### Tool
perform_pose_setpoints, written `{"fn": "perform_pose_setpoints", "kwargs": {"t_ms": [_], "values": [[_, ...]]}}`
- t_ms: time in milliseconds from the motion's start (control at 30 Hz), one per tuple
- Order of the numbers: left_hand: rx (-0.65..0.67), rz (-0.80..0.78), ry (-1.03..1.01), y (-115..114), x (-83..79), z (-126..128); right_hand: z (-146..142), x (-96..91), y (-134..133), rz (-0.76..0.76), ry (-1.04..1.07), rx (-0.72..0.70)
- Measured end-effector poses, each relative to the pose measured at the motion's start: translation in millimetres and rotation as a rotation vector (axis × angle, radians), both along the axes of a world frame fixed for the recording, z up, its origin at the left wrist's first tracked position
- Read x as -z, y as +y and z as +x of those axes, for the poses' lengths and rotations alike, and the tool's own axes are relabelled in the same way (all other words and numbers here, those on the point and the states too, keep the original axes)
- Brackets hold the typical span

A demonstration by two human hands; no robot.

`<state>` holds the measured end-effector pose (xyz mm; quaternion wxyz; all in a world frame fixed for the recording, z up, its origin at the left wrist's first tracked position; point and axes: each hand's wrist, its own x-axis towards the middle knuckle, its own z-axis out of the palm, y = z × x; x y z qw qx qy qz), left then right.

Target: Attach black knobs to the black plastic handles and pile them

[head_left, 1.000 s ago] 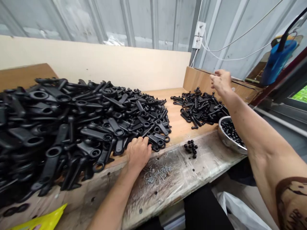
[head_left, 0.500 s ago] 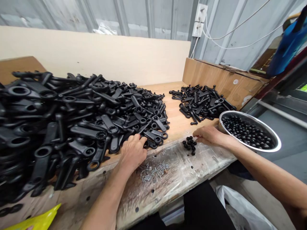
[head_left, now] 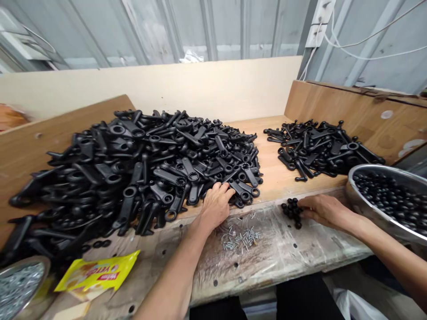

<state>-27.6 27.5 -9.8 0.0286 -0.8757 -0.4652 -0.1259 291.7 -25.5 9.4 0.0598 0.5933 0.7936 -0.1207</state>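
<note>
My left hand lies at the front edge of a large pile of black plastic crank handles. Its fingers are a little apart and touch the nearest handles; their tips are partly hidden. At the right, my right hand has its thumb and fingers bent in at the side of a small cluster of black ball knobs, pinching at one; its tips are partly covered. Between the hands, small metal pins lie scattered on the film-covered front of the bench.
A metal bowl of black balls stands at the right. Behind it is a smaller pile of handles with knobs. At the left front are a yellow snack packet and a bowl of metal pieces. Wooden boards edge the bench.
The view has turned left, bringing the yellow packet and the bowl of metal pieces into sight. My right hand has closed in on the knob cluster. My left hand stays at the pile.
</note>
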Motion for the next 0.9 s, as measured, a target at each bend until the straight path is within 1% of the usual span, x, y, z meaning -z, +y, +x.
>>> {"fn": "perform_pose_setpoints", "kwargs": {"t_ms": [100, 167, 233, 300, 367, 400, 433, 467, 533, 600, 667, 733, 800, 900], "values": [[0.005, 0.022, -0.122, 2, -0.9, 0, 2, 0.4, 1, 0.009, 0.040, 0.003], [-0.022, 0.038, -0.329, 3, -4.1, -2, 3, -2.2, 1, 0.039, 0.092, 0.032], [-0.087, 0.016, -0.656, 5, -9.8, -5, 1, -6.8, 4, 0.085, 0.211, 0.075], [-0.172, -0.066, -1.081, 6, -17.3, -9, -8, -12.9, 9, 0.092, 0.430, 0.125], [-0.219, -0.209, -1.515, 8, -25.0, -13, -27, -19.8, 16, 0.023, 0.723, 0.188], [-0.216, -0.302, -1.691, 9, -28.3, -14, -39, -23.4, 20, -0.029, 0.866, 0.211], [-0.204, -0.403, -1.826, 9, -30.8, -16, -53, -26.9, 24, -0.084, 0.998, 0.214], [-0.189, -0.505, -1.911, 9, -32.4, -16, -68, -30.1, 27, -0.136, 1.117, 0.201], [-0.166, -0.676, -1.962, 9, -32.4, -16, -96, -35.2, 34, -0.243, 1.324, 0.132], [-0.154, -0.774, -1.953, 8, -29.6, -14, -120, -37.4, 41, -0.363, 1.505, 0.069], [-0.135, -0.858, -1.951, 7, -27.0, -11, -135, -36.7, 48, -0.481, 1.648, 0.032], [-0.108, -0.959, -1.969, 5, -26.5, -9, -144, -33.7, 54, -0.563, 1.740, 0.001], [-0.083, -1.049, -1.985, 4, -28.1, -8, -146, -29.8, 57, -0.603, 1.782, -0.016], [-0.086, -1.102, -2.002, 1, -31.4, -6, -145, -25.0, 58, -0.621, 1.776, 0.016]]}}
